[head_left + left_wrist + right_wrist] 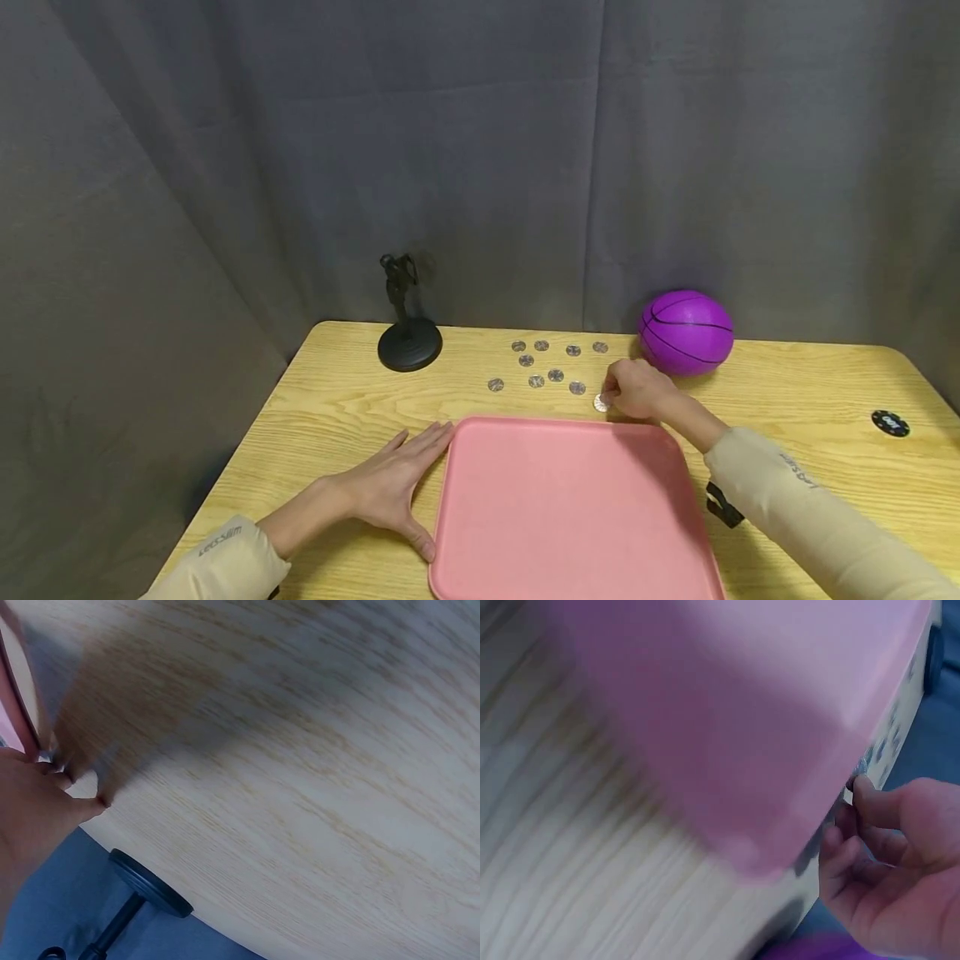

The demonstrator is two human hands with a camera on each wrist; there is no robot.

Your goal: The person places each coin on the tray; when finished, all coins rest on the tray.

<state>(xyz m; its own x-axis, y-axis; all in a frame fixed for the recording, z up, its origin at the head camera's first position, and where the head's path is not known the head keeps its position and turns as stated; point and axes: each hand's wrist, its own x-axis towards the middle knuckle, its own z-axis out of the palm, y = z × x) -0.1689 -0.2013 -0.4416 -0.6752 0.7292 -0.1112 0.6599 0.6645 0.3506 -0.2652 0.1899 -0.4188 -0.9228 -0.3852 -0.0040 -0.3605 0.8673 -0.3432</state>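
Observation:
A square pink tray (570, 508) lies on the table near me. My left hand (390, 492) has its fingers spread, with thumb and fingertips at the tray's left rim. Beyond the tray's far right corner, my right hand (637, 387) pinches a silver coin (601, 403) between thumb and finger. In the right wrist view the shiny coin (862, 766) peeks past the thumb tip, and the other fingers are curled in. Several more silver coins (556, 376) lie scattered flat on the wood behind the tray.
A purple ball (686, 333) with black lines sits just behind my right hand. At the back left stands a black round-based stand (408, 343). One black-and-white poker chip (890, 423) lies far right on the wooden table (795, 383). Grey curtain (465, 167) hangs behind.

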